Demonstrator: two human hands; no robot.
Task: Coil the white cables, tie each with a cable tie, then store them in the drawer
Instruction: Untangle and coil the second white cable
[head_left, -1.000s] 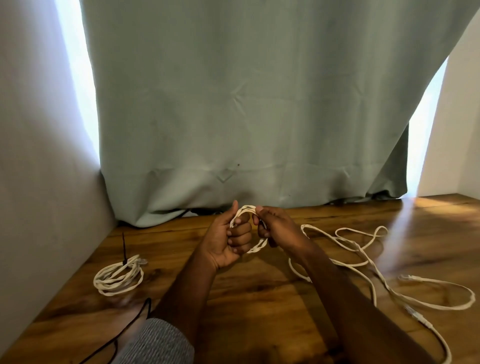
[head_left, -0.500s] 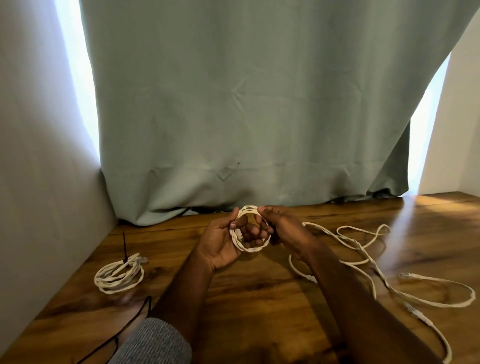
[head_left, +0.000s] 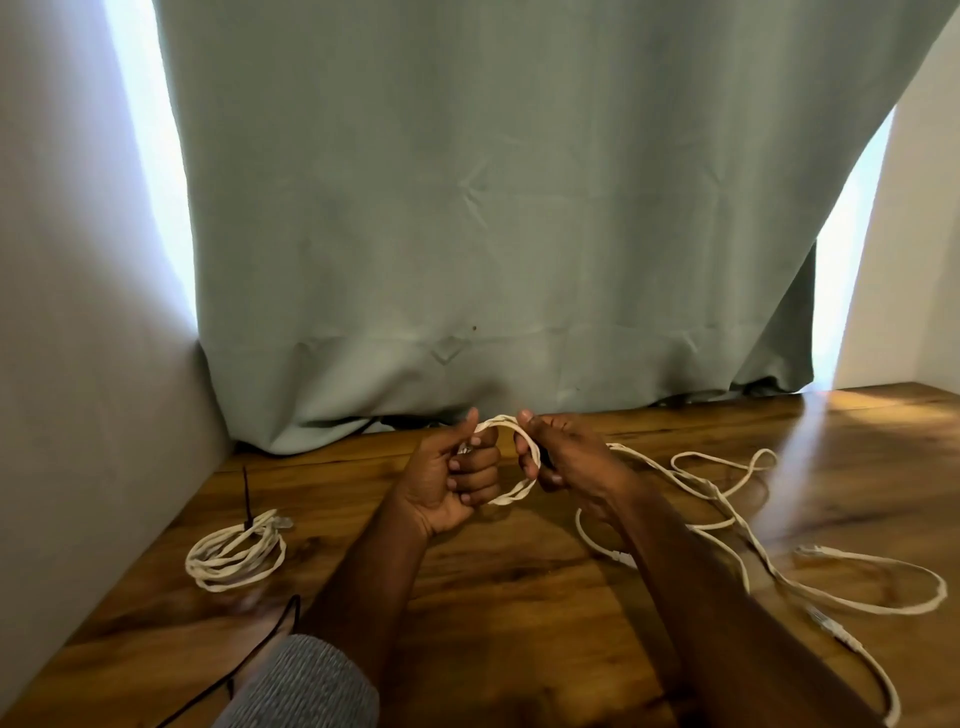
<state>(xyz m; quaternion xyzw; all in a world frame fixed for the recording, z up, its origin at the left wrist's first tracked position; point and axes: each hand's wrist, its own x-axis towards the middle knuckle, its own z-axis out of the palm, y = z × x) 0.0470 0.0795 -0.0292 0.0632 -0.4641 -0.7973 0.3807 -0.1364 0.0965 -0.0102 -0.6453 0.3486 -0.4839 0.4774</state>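
Nearest the camera, a grey knit sleeve (head_left: 306, 686) covers the left upper forearm, with a thin black cord (head_left: 270, 639) running beside it over the wooden table (head_left: 493, 587). On the right, the loose white cable (head_left: 737, 525) lies in slack loops across the table, one plug end (head_left: 831, 623) resting near the right edge. On the left, a coiled cable (head_left: 236, 556) lies flat on the table — a black cable tie (head_left: 246, 493) stands up from its far side. Mid-table, both hands are raised above the surface. The left hand (head_left: 447, 483) is clenched around the left side of a small coil (head_left: 511, 457); the right hand (head_left: 566, 457) grips the coil's right side — thumb on top. Behind the table hangs a grey-green curtain (head_left: 493, 208) between pale walls (head_left: 67, 312).
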